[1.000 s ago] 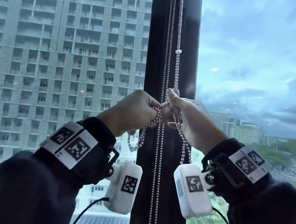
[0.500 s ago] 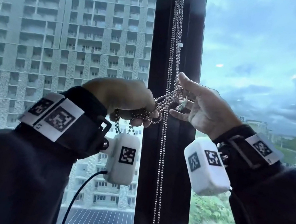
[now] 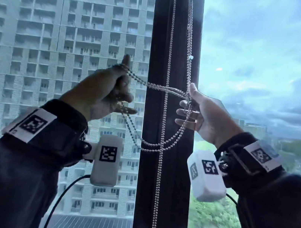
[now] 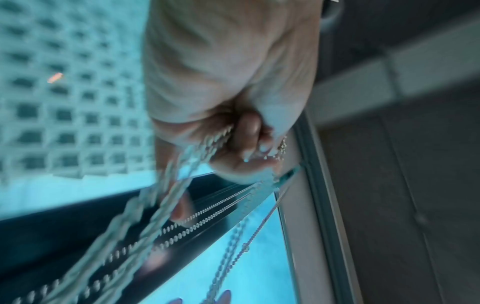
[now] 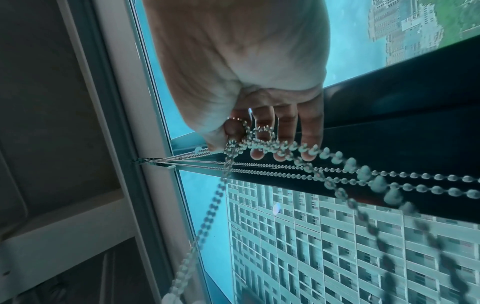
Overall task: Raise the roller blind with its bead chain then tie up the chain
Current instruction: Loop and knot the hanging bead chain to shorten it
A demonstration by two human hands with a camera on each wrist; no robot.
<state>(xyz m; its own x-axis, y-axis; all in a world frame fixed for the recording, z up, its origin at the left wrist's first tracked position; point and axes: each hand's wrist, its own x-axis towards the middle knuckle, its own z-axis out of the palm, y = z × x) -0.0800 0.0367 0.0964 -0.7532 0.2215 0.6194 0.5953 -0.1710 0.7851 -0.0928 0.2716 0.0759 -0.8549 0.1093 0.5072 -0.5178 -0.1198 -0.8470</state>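
Note:
The silver bead chain hangs in front of the dark window mullion. My left hand is left of the mullion, its fingers curled round a bundle of chain strands and one finger pointing up. Those strands run taut across the mullion to my right hand, whose thumb and forefinger pinch them while the other fingers stay straight. A slack loop of chain sags below, between the hands. In the left wrist view the chain comes out of the fist. In the right wrist view the beads leave the pinching hand.
A white connector sits on the chain above my right hand. Glass panes flank the mullion, with a tall apartment block outside on the left and sky and trees on the right. White camera units hang under both wrists.
My hands have drawn apart. The left hand has pulled its strands leftward off the mullion, stretching them taut to the right hand, and a loop has dropped below.

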